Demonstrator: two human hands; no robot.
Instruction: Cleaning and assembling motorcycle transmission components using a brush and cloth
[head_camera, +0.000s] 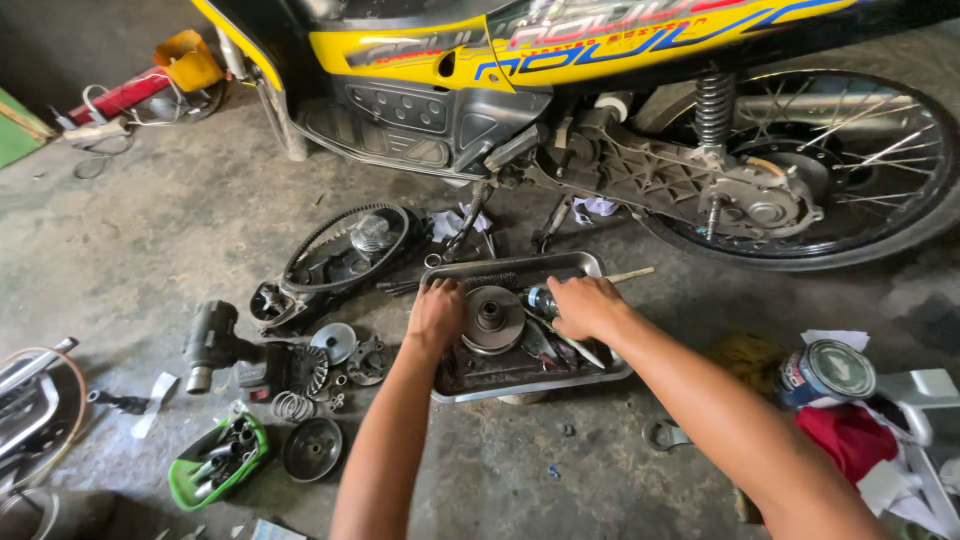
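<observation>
Head view: a round metal pulley (490, 318) is held on its left edge by the left hand (437, 312), fingers curled, inside a metal tray (600, 376) on the concrete floor (160, 230). The right hand (585, 305) is closed around a brush (632, 274) beside the pulley, below the scooter (520, 50); a drive belt (340, 235) lies left of the tray.

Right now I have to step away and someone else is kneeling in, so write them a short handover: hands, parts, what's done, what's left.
Left hand grips the rim of the round metal pulley standing in the metal tray.
Right hand rests in the tray beside the pulley, apparently holding a brush; its wooden handle sticks out behind.
Done: belt cover with drive belt is off the scooter and lies on the floor, with smaller parts by the impact wrench.
Left: the pulley is in the tray; loose parts remain unfitted.
</observation>
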